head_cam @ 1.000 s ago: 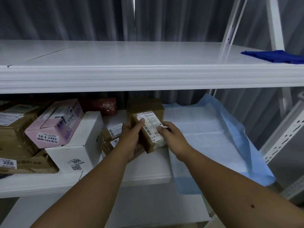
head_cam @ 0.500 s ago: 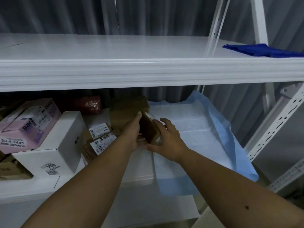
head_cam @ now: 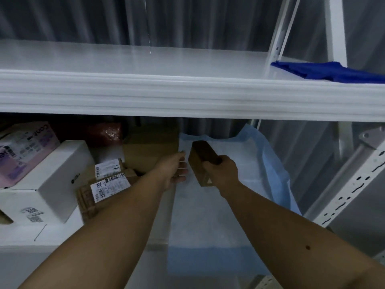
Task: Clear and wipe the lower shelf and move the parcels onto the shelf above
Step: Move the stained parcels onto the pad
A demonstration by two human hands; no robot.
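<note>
Head view shows the small brown cardboard parcel (head_cam: 203, 163) now gripped by the right hand (head_cam: 223, 171) alone, over the light blue absorbent sheet (head_cam: 273, 163) on the lower white shelf (head_cam: 25, 234). A second ago both hands held it; the left hand (head_cam: 174, 170) has let go, fingers relaxed beside it. I judge it ready to lift onto the upper white shelf (head_cam: 145, 59).

One head-worn camera looks forward and slightly down, close to the upper shelf (head_cam: 187, 94) edge, into the lower shelf (head_cam: 52, 234) beneath, both forearms reaching in
</note>
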